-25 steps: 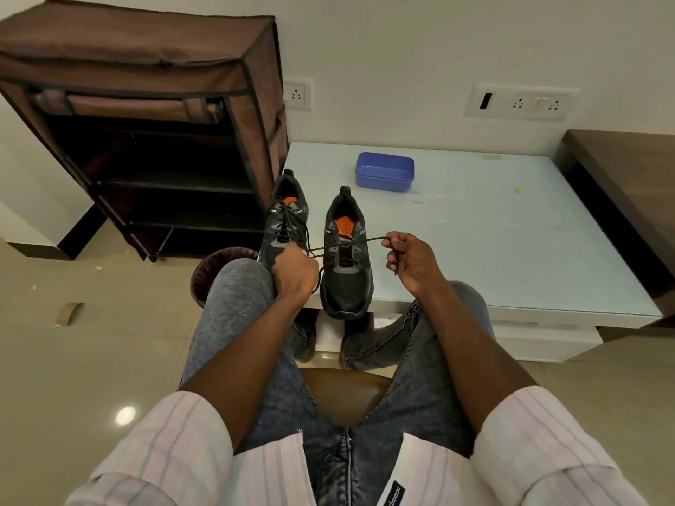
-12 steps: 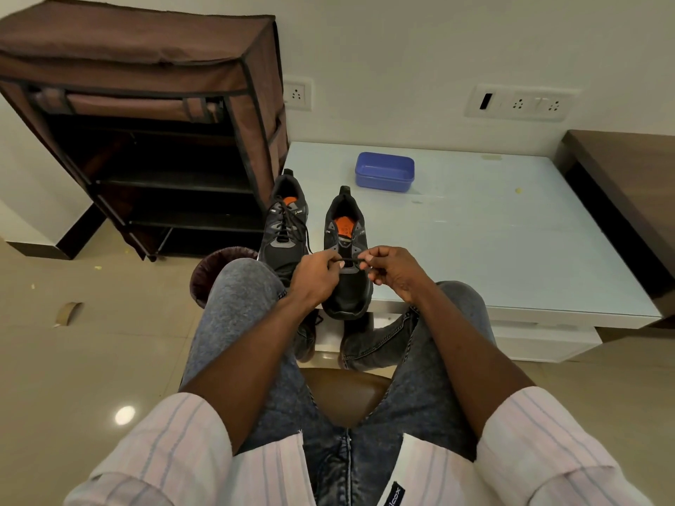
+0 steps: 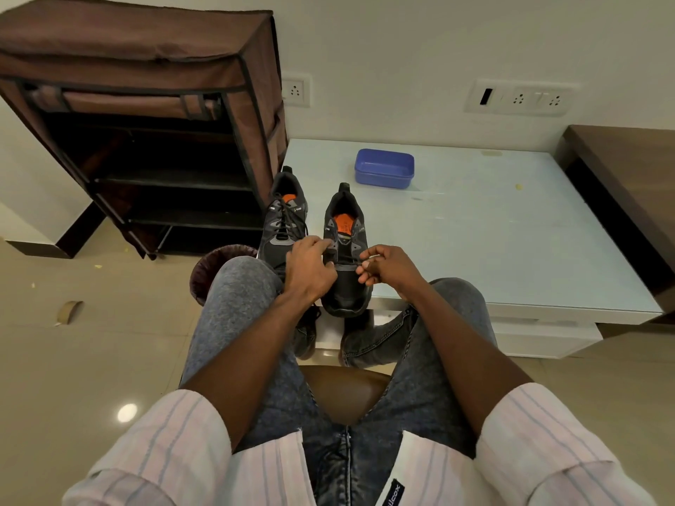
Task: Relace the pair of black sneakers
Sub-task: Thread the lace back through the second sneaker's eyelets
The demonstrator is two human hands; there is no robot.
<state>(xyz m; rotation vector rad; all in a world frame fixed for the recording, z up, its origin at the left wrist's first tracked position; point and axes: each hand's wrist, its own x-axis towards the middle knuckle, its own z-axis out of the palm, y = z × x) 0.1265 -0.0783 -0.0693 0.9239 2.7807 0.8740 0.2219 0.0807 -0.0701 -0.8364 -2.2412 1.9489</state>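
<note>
On the floor at far left lies a small scrap of brown tape (image 3: 69, 311), and behind it stands a brown fabric shoe rack (image 3: 153, 115) with dark open shelves. Just in front of the rack's lower corner, a dark round bin (image 3: 215, 266) shows behind the person's left knee. On the near left corner of the white tabletop (image 3: 511, 242) sit the two black sneakers, toes toward the person. The left sneaker (image 3: 283, 228) is laced, its black lace crossing up the tongue, and it stands just beside the rack. The left hand (image 3: 310, 268) reaches over the gap between the shoes, fingers curled, pinching the black lace (image 3: 345, 258) at the left side of the right sneaker (image 3: 345, 250). That shoe's upper eyelets are bare, with an orange insole showing inside, and its toe overhangs the tabletop's front edge. The right hand (image 3: 389, 266) is at the shoe's right side, thumb and fingers curled and pinching the other end of the lace; a short stretch of lace runs across the shoe between the two hands. Farther back on the tabletop, well apart from the shoes, rests a closed blue plastic box (image 3: 384, 173). At far right, a dark wooden surface (image 3: 628, 169) adjoins the tabletop.
</note>
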